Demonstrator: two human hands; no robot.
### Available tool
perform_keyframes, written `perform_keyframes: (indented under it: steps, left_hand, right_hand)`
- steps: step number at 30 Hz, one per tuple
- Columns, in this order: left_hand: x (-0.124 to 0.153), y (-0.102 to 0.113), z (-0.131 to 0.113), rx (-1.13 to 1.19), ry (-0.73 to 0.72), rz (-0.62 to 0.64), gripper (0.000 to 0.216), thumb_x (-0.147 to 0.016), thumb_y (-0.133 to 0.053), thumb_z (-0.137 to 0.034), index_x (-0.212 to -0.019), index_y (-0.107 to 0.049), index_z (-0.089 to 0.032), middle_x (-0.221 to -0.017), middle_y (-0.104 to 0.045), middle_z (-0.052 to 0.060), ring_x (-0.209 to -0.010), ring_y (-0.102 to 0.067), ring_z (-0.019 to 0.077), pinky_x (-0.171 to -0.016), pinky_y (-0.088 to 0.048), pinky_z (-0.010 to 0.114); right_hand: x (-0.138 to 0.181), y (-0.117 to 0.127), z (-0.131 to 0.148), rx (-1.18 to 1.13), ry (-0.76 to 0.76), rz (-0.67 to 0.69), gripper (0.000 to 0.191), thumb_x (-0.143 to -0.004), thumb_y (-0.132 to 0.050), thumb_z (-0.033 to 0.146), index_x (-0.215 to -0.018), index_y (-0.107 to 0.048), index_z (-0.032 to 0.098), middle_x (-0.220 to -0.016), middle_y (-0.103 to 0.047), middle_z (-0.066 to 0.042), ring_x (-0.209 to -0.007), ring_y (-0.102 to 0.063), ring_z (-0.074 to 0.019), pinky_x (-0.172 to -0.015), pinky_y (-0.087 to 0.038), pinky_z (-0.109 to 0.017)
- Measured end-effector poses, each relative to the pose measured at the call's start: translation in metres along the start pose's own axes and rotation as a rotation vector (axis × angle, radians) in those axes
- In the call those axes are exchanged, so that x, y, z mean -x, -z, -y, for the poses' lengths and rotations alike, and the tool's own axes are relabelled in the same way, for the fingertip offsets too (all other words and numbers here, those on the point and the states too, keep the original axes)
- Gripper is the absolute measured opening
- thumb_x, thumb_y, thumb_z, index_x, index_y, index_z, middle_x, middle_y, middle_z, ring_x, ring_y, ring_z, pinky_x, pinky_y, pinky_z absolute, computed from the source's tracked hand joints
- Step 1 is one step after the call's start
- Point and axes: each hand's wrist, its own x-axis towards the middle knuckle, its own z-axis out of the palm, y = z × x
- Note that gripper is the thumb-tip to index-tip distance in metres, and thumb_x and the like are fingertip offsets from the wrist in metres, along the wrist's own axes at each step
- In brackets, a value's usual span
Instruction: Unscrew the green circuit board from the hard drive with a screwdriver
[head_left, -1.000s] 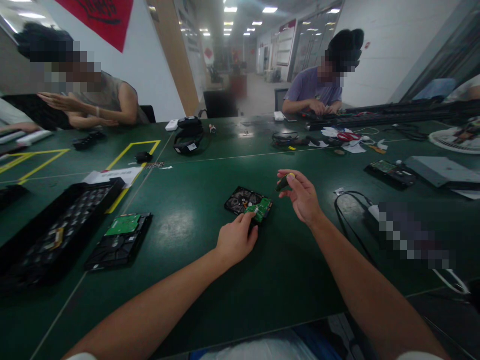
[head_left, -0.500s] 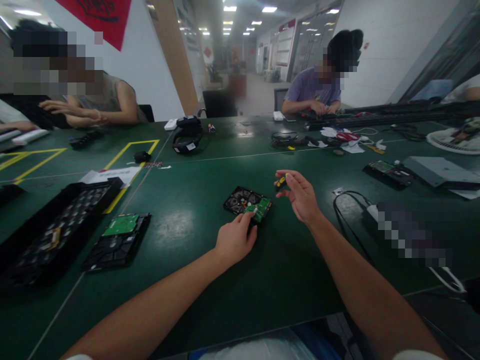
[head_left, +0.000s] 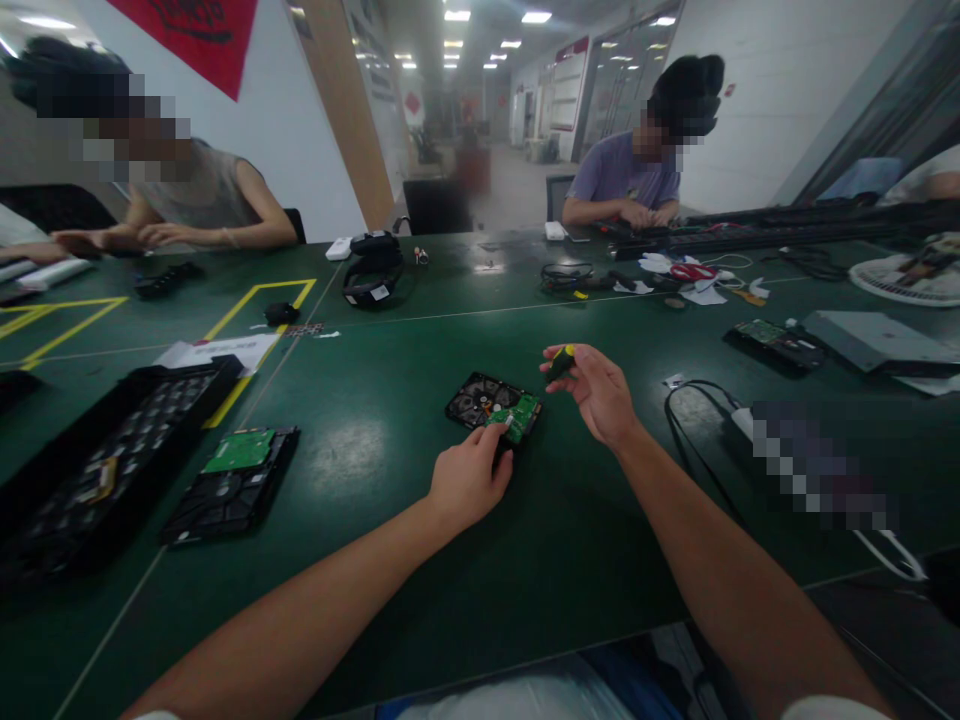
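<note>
A hard drive (head_left: pixel 475 394) lies flat on the green table with its green circuit board facing up. My left hand (head_left: pixel 471 476) is closed on its near edge, the fingers over the board and the thumb at the side. Just right of the drive and raised above the table, my right hand (head_left: pixel 598 393) pinches a short screwdriver (head_left: pixel 560 364) with a black and yellow handle. The screwdriver's tip cannot be made out, and it stays apart from the drive. Another hard drive (head_left: pixel 232 485) rests to the left, circuit board up.
A long black tray (head_left: pixel 187 385) stands at the left. At the right are a power strip (head_left: pixel 817 465) with a black cable, a third hard drive (head_left: pixel 776 343) and a grey box (head_left: pixel 885 345). Two people sit across the table, near a black headset strap (head_left: pixel 373 280) and scattered cables.
My right hand has turned the screwdriver so more of its handle shows, and shifted slightly left. My left hand keeps its hold on the drive. The person at left has lowered their hands.
</note>
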Motion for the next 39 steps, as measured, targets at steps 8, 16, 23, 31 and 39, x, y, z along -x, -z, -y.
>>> perform_keyframes:
  steps: [8, 16, 23, 31, 39]
  left_hand:
    - [0.0004, -0.0004, 0.0007, 0.010, -0.007, -0.009, 0.042, -0.104, -0.045, -0.040, -0.143, -0.049, -0.025, -0.121, -0.071, 0.008, -0.085, -0.073, 0.0226, -0.072, -0.052, 0.035]
    - [0.0006, -0.0007, -0.0001, 0.011, -0.003, -0.009, 0.041, -0.104, -0.045, -0.040, -0.142, -0.050, -0.025, -0.121, -0.071, 0.007, -0.087, -0.072, 0.0224, -0.073, -0.051, 0.034]
    - [0.0001, 0.0002, -0.0002, -0.002, 0.002, -0.006, 0.041, -0.104, -0.046, -0.041, -0.142, -0.050, -0.026, -0.119, -0.072, 0.006, -0.086, -0.072, 0.0222, -0.069, -0.049, 0.033]
    - [0.0005, -0.0009, 0.0008, 0.001, -0.008, -0.013, 0.041, -0.105, -0.045, -0.041, -0.142, -0.050, -0.026, -0.122, -0.071, 0.006, -0.085, -0.072, 0.0220, -0.070, -0.050, 0.033]
    - [-0.0001, -0.0022, 0.0010, -0.002, -0.003, -0.017, 0.040, -0.105, -0.046, -0.041, -0.142, -0.051, -0.026, -0.119, -0.072, 0.006, -0.084, -0.072, 0.0219, -0.070, -0.049, 0.033]
  right_hand:
    - [-0.0016, 0.0056, -0.0003, 0.137, 0.023, -0.032, 0.027, -0.095, -0.069, 0.052, -0.110, -0.079, 0.031, -0.117, -0.070, -0.003, -0.090, -0.065, -0.0166, -0.056, -0.056, -0.024]
    - [0.0000, 0.0004, 0.0001, -0.007, 0.010, -0.001, 0.027, -0.095, -0.070, 0.051, -0.103, -0.075, 0.026, -0.113, -0.071, -0.005, -0.100, -0.072, -0.0202, -0.071, -0.063, -0.029]
    - [-0.0012, 0.0021, 0.0004, 0.018, 0.007, -0.035, 0.025, -0.094, -0.072, 0.050, -0.105, -0.075, 0.027, -0.108, -0.071, -0.004, -0.094, -0.071, -0.0184, -0.062, -0.059, -0.025]
    - [-0.0020, 0.0049, -0.0024, 0.045, 0.019, -0.020, 0.024, -0.093, -0.073, 0.048, -0.105, -0.079, 0.028, -0.109, -0.070, -0.005, -0.094, -0.065, -0.0176, -0.064, -0.059, -0.025]
    - [-0.0030, 0.0046, -0.0043, -0.030, 0.021, -0.046, 0.026, -0.094, -0.070, 0.051, -0.103, -0.076, 0.027, -0.108, -0.069, -0.004, -0.094, -0.067, -0.0179, -0.064, -0.059, -0.026]
